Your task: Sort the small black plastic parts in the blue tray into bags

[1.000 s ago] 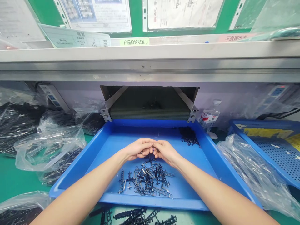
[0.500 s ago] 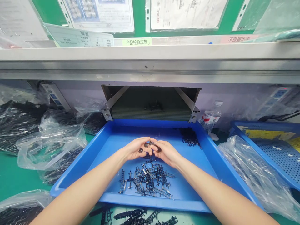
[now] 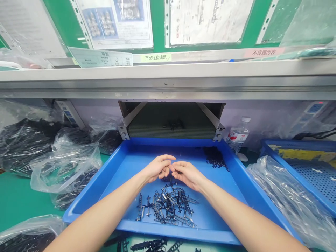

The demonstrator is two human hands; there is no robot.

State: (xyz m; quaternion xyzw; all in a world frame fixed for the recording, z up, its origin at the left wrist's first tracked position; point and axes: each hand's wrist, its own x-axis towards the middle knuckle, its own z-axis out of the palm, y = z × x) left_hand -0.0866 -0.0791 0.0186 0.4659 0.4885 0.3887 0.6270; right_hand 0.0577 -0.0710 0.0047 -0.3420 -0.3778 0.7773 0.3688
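My left hand (image 3: 158, 168) and my right hand (image 3: 189, 175) meet over the middle of a blue tray (image 3: 110, 196), fingertips touching. The fingers of both are curled in a pinch, and what lies between them is hidden or too small to make out. Just below the hands lies a loose pile of black ladder-shaped plastic parts (image 3: 170, 203), some with rings or cross arms. A heap of small black pieces (image 3: 214, 155) rests in the tray's far right corner.
A conveyor belt (image 3: 170, 119) carrying dark parts ends above the tray's back edge. Plastic bags of black parts (image 3: 65, 171) stand left. A bottle (image 3: 238, 134), clear plastic bag (image 3: 283, 199) and blue basket (image 3: 301, 154) sit right. More black parts (image 3: 149, 245) lie in front.
The dark pieces seen in both hands half a second ago no longer show. My fingers have drawn together at the tips. The whole view has shifted slightly down and right.
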